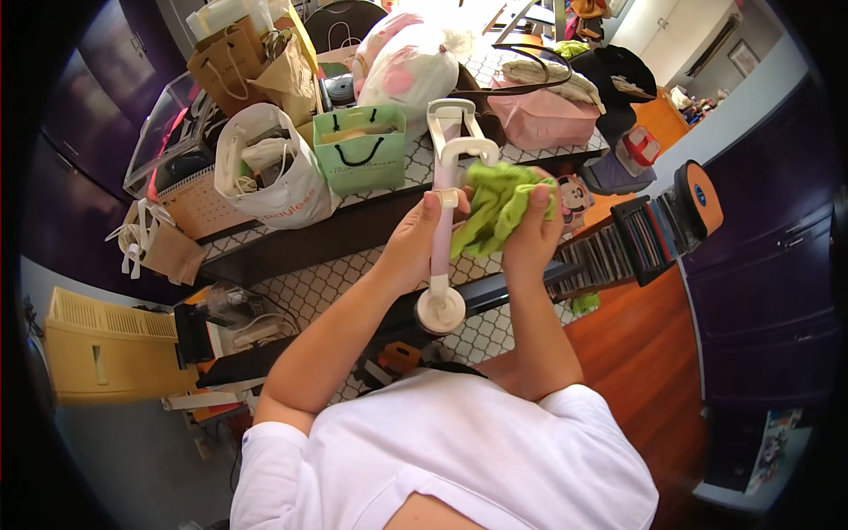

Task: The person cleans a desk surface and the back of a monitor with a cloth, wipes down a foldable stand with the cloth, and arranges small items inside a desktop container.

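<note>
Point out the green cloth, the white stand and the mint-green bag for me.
Green cloth (497, 212): head view, on its bunched middle folds.
White stand (440, 251): head view, on the pole above the round base.
Mint-green bag (365, 177): head view, on the front below the black handle.

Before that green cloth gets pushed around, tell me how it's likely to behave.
The green cloth will probably flop and give way, since it bunches into loose folds in the right hand. It looks light for its bulk, being crumpled fabric. It seems unlikely to roll, as its outline is uneven.
</note>
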Motion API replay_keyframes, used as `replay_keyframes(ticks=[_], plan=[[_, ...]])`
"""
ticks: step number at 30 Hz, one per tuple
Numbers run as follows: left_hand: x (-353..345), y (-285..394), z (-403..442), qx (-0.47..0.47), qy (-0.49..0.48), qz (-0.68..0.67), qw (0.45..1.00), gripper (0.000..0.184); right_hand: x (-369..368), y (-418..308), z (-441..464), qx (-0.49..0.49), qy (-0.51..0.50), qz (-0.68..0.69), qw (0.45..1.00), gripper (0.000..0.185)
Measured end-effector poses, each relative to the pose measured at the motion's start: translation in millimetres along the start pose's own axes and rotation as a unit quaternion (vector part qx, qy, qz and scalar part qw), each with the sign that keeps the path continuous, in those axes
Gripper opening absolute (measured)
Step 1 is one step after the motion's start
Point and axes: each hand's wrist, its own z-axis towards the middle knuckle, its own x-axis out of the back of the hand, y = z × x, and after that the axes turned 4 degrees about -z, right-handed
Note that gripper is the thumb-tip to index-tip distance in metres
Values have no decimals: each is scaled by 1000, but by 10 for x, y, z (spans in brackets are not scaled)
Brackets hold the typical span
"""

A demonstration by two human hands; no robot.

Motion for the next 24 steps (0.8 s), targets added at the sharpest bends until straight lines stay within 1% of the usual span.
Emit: replay_keyframes(ticks=[1, 3, 4, 5, 6, 7, 9, 12, 13, 14, 15, 16, 18, 19, 21, 22, 23, 24], plan=[[43, 10, 11, -10, -38, 29, 999, 56, -32, -56, 28, 8, 5, 3, 1000, 37], [60, -60, 20, -6, -40, 70, 997, 57, -161, -113, 67, 27, 15, 10, 999, 42], [58, -88, 17, -6, -43, 92, 995, 57, -197, 2, 35, 96, -13, -98, 990, 40], [61, -94, -10, -36, -42, 137, 989, 57, -234, 116, 4, 170, -27, -198, 965, 39], [85, -103, -11, -43, -40, 168, 984, 57, -221, 109, -38, 173, -76, -207, 960, 37], [118, -125, -27, -48, -35, 197, 979, 56, -206, 104, 1, 165, -93, -195, 962, 33], [93, -117, -39, -60, -27, 245, 967, 54, -158, 59, 54, 141, -129, -172, 966, 26], [117, -155, -9, -61, -14, 196, 979, 47, -134, 78, 146, 120, -111, -267, 950, 16], [94, -133, 1, -95, 13, 209, 973, 45, -122, 23, 195, 69, -119, -245, 960, 16], [62, -97, 16, -130, 39, 221, 966, 44, -74, 35, 254, 61, -106, -232, 965, 17], [44, -53, 37, -164, 67, 233, 956, 44, 0, 13, 308, 0, -87, -141, 986, 22], [130, -6, 91, -201, 46, 270, 940, 44, 61, -26, 353, -62, -67, -49, 995, 27], [148, 136, 13, -84, 28, 209, 974, 43, 102, -147, 427, -139, -79, 83, 984, 34], [126, 150, 10, -80, 20, 223, 971, 44, 103, -206, 442, -177, -83, 147, 970, 38], [79, 131, 19, -70, 0, 250, 966, 44, 20, -305, 401, -147, -137, 37, 979, 43], [74, 108, 18, -56, 1, 227, 972, 44, 1, -328, 391, -130, -163, -19, 978, 46], [73, 84, 20, -44, 1, 205, 978, 44, 50, -232, 487, -179, -269, 68, 944, 45], [67, 68, 19, -32, 1, 182, 983, 45, 65, -256, 493, -193, -276, 80, 938, 44]])
